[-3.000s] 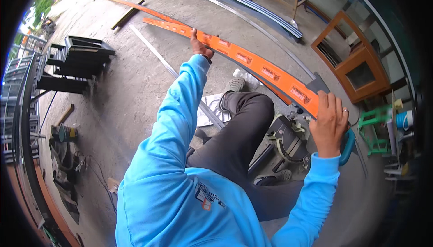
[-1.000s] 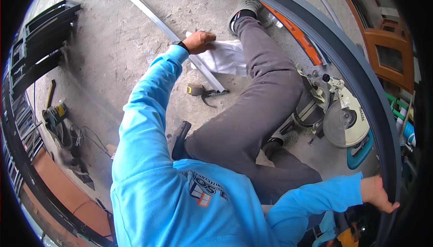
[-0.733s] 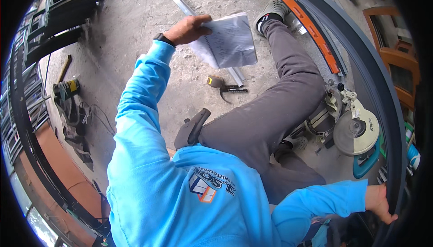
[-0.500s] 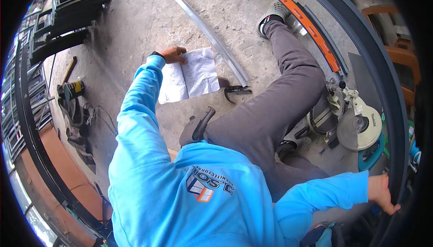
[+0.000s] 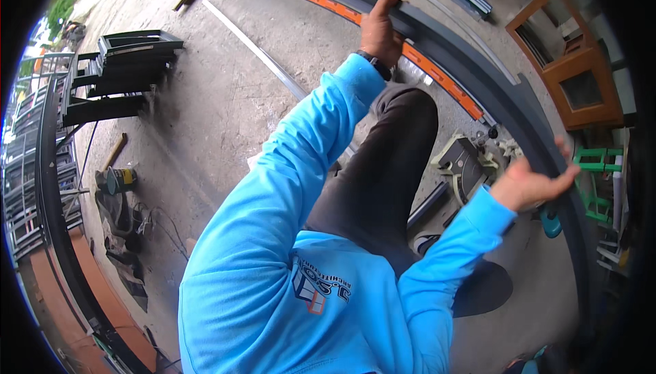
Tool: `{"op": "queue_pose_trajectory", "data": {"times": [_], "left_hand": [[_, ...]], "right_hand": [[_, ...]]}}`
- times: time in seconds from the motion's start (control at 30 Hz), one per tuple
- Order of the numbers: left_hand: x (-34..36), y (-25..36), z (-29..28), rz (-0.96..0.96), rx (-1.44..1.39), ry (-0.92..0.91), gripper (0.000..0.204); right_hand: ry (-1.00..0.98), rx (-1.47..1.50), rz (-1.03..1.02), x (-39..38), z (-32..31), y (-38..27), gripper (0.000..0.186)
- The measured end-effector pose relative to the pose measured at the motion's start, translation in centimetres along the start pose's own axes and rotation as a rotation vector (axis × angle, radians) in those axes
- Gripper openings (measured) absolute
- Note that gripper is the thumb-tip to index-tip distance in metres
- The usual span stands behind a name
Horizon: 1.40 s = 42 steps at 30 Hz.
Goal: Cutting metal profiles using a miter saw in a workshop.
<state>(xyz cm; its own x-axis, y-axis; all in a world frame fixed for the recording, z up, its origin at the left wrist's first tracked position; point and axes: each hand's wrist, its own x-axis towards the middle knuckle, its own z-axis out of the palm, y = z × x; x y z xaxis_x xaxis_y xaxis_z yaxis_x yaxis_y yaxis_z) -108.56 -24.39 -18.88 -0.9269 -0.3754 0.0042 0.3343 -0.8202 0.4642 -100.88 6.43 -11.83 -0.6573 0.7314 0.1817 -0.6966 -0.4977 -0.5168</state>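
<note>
A long dark grey metal profile [image 5: 478, 53] curves across the far right side. My left hand [image 5: 381, 38] grips it near its middle, thumb over the top edge. Closer to me, my right hand [image 5: 529, 186] holds the same profile, thumb and fingers spread across it and slightly blurred. Beside the profile runs an orange slotted bar [image 5: 444, 79]. A mitre saw [image 5: 463, 162] stands on the floor between the profile and my knee, partly hidden by my right arm. Only a pale corner of the notebook [image 5: 253, 161] shows behind my left sleeve.
A thin silver strip [image 5: 256, 49] lies on the concrete floor. Stacked black frames [image 5: 130, 77] stand at the left, near a tin [image 5: 117, 181] and a wooden handle [image 5: 115, 152]. Wooden window frames [image 5: 581, 90] and a green rack [image 5: 594, 203] stand at the right.
My left hand has left the notebook and moved right onto the dark grey profile. My right hand has moved farther forward along it. My left arm now covers most of the notebook.
</note>
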Motion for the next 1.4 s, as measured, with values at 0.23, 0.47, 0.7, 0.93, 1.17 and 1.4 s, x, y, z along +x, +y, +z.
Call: {"op": "queue_pose_trajectory", "data": {"times": [0.23,0.47,0.7,0.93,1.17,1.4], "left_hand": [[8.3,11.5,-12.0,0.043,-0.081,0.147,0.059],[9.4,5.0,-19.0,-0.188,0.265,0.143,0.033],[15.0,8.0,-28.6,-0.139,0.302,0.35,0.028],[12.7,-0.3,-30.5,-0.582,0.445,0.412,0.019],[9.8,-8.1,-32.7,-0.925,0.6,0.45,0.024],[11.8,-9.6,-27.1,-1.139,1.228,0.317,0.043]], "right_hand": [[0.244,-0.176,0.069,5.5,-10.8,-6.7,0.052],[0.286,-0.283,0.641,-8.5,-5.2,7.9,0.049],[0.425,-0.52,0.757,-9.3,-10.6,11.1,0.042],[0.399,-0.506,0.701,-4.0,-25.4,15.8,0.045],[0.73,-1.019,0.864,0.8,-32.3,15.4,0.07],[0.725,-0.96,0.777,3.8,-35.4,16.9,0.056]]}}
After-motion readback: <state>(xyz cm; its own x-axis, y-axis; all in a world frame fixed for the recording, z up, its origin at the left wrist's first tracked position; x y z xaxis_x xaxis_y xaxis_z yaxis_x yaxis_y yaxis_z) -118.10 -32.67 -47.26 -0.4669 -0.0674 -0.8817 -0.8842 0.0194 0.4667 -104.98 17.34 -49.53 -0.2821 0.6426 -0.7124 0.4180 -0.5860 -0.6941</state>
